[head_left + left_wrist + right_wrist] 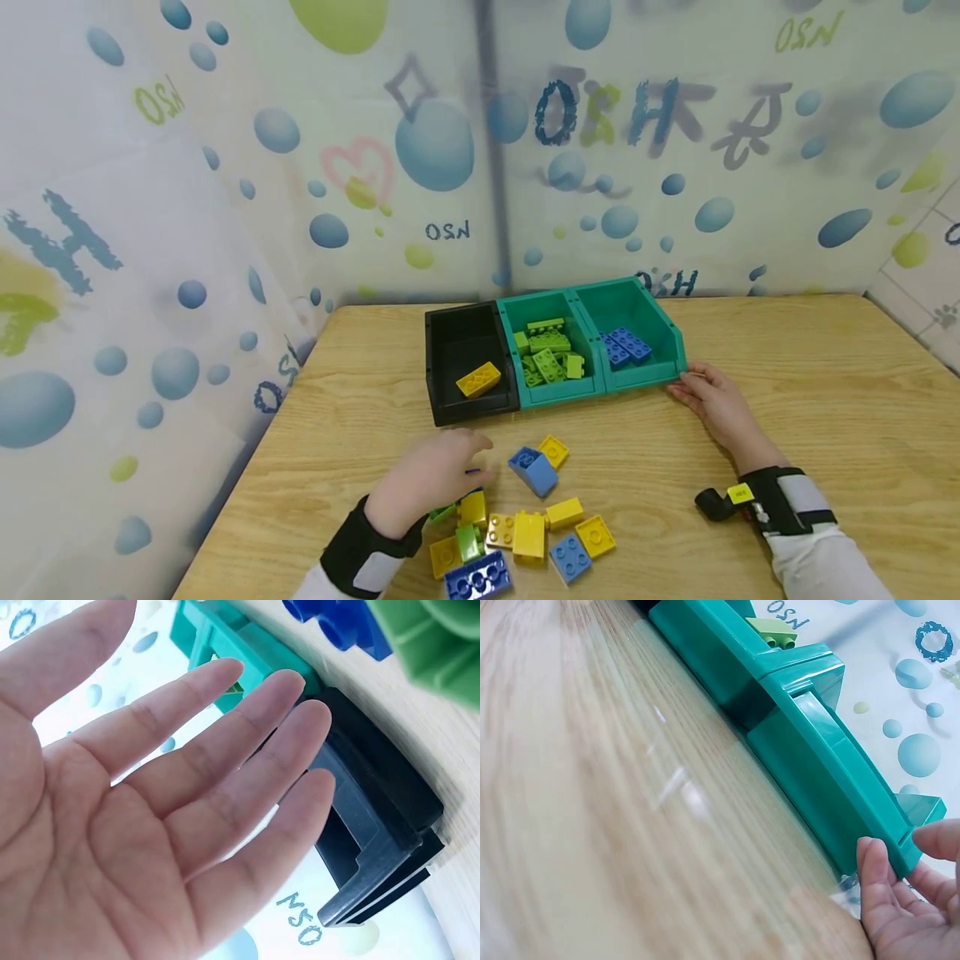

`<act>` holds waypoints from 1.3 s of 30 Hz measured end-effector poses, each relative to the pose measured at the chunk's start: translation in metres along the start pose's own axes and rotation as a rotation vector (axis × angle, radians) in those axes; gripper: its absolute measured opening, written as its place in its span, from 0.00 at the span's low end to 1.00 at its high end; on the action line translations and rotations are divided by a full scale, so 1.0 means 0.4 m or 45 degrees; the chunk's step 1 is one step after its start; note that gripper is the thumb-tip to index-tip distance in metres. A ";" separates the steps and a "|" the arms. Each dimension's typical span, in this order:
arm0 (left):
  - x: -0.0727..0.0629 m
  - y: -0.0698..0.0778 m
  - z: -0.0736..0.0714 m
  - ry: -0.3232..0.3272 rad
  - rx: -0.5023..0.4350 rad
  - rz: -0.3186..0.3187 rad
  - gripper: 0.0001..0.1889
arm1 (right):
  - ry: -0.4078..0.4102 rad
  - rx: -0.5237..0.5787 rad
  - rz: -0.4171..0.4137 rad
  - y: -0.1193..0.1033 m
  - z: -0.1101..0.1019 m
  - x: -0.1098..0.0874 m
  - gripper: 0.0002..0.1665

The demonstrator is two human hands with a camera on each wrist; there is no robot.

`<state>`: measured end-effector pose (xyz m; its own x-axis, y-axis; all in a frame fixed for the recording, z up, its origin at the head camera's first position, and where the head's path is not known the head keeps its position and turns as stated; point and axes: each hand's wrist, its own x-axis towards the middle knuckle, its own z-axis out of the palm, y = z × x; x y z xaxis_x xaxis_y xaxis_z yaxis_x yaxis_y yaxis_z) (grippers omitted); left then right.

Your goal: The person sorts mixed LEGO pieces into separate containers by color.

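Note:
My left hand (431,475) hovers over the near-left pile of toy building blocks, fingers apart and nothing in the palm; the left wrist view shows the palm (127,825) fully. Beneath it lie a yellow block (529,535), a dark blue block (477,577) and a green block (470,542), among others. My right hand (720,412) holds the near right corner of a teal bin (645,379), thumb and fingers about the corner in the right wrist view. Two blue blocks (626,347) lie inside that bin.
A middle teal bin (558,395) holds several lime-green blocks (550,342). To its left, a black bin (474,409) contains one yellow block (478,380). A light blue sloped block (534,472) lies in front of the bins. Behind the wooden table (795,358) hangs a patterned curtain (675,167).

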<state>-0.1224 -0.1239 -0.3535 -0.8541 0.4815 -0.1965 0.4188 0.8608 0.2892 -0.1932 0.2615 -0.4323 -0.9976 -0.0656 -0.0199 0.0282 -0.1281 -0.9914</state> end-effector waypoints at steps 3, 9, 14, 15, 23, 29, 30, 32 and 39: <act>-0.009 0.003 0.004 -0.006 0.014 0.032 0.22 | 0.003 -0.038 -0.001 0.001 0.000 0.000 0.24; -0.021 0.009 0.008 -0.037 0.049 0.079 0.22 | 0.004 -0.041 -0.001 0.001 0.000 0.001 0.24; -0.026 0.017 0.012 -0.126 0.070 0.045 0.24 | 0.008 -0.050 -0.005 0.001 0.000 0.001 0.23; -0.027 0.018 0.014 -0.142 0.073 0.042 0.24 | 0.010 -0.049 -0.004 0.001 0.001 0.001 0.23; -0.024 0.020 0.026 -0.236 0.047 0.026 0.25 | 0.014 -0.049 -0.006 0.004 0.000 0.001 0.25; -0.015 0.011 0.033 -0.255 0.006 0.013 0.22 | 0.021 -0.088 0.006 0.004 0.000 0.002 0.27; -0.013 0.010 0.034 -0.257 -0.001 0.012 0.21 | 0.021 -0.079 0.008 0.003 0.000 0.001 0.27; -0.010 0.007 0.035 -0.263 -0.018 0.007 0.20 | 0.015 -0.062 0.003 0.002 0.000 0.000 0.26; -0.004 0.002 0.035 -0.239 -0.072 0.015 0.11 | 0.008 -0.046 0.002 0.001 0.000 -0.001 0.25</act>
<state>-0.1162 -0.1217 -0.3661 -0.7746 0.5185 -0.3622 0.4059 0.8467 0.3440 -0.1929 0.2615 -0.4327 -0.9980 -0.0597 -0.0220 0.0275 -0.0918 -0.9954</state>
